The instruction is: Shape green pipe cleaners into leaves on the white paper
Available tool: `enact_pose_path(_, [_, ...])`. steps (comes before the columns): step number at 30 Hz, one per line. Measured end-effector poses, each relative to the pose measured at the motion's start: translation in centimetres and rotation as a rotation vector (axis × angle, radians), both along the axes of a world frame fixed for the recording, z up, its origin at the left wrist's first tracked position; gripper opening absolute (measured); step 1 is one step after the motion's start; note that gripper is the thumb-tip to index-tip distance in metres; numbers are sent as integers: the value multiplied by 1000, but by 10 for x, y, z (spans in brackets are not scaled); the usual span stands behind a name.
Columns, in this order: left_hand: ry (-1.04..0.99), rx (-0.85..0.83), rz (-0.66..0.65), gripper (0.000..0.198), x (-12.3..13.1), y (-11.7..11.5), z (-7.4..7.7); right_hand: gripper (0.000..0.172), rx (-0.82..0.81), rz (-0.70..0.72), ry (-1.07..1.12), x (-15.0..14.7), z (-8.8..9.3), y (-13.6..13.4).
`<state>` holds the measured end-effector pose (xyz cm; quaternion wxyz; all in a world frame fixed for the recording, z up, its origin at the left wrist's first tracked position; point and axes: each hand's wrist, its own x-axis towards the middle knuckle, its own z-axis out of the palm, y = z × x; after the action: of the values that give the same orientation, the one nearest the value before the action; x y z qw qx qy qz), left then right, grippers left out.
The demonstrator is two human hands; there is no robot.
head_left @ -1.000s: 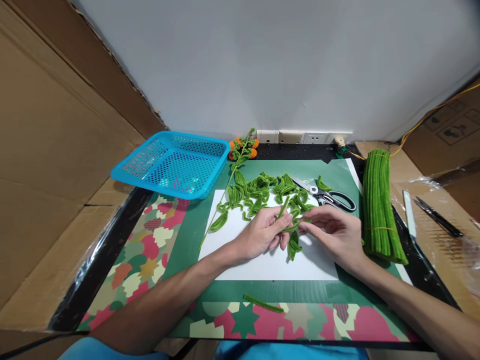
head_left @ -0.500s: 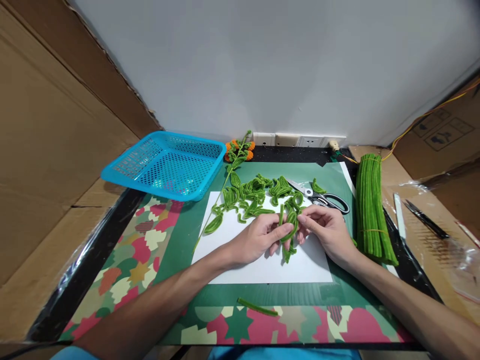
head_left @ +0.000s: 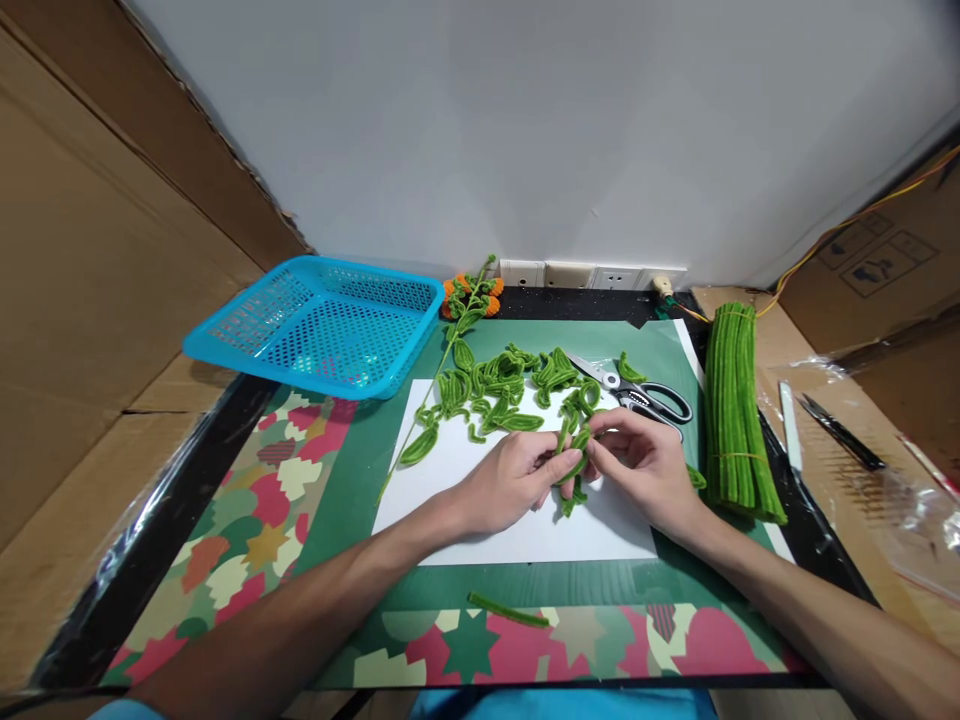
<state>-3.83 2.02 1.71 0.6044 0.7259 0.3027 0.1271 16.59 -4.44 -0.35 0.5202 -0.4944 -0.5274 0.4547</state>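
Between my two hands is a green pipe-cleaner leaf [head_left: 575, 458]. My left hand [head_left: 525, 470] pinches it between thumb and fingers. From the other side, the thumb and fingertips of my right hand [head_left: 637, 455] close on its edge; the exact grip is partly hidden. Further curled green pieces [head_left: 577, 402] lie just behind the fingers, and a small one [head_left: 571, 500] shows below them. Several bent green pipe-cleaner leaves [head_left: 502, 375] are heaped on the white paper [head_left: 480, 545] beyond my left hand. A long stem with leaves [head_left: 420, 445] slants along the paper's left side.
Black-handled scissors [head_left: 637, 390] lie behind my right hand. To the right stands a thick bundle of green pipe cleaners [head_left: 735, 410]; farther right is a black pen-like tool [head_left: 844, 432]. A blue basket [head_left: 322, 330] sits back left, near orange flowers [head_left: 491, 303]. One cut strip [head_left: 508, 610] lies in front.
My right hand has shifted slightly left, closer to my left hand, with its fingers now at the leaf. The whole view has moved a little; the other things lie as before.
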Motion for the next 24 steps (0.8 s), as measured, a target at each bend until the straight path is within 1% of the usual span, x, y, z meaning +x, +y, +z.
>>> enact_pose_path(6, [-5,-19,75,53,-1,-1,-4,15,35,17,-81,0,-3,-2])
enact_pose_path(9, [0,-6,71,52,-1,0,-5,14,37,18,-65,0,-5,-2])
enact_pose_path(15, [-2,0,64,51,-1,0,-5,16,-27,31,43,0,-7,0])
enact_pose_path(20, [4,46,51,51,-2,0,-6,13,-18,59,37,0,-6,0])
enact_pose_path(24, [-11,-8,75,51,-2,0,-8,9,52,31,-32,1,-6,-2])
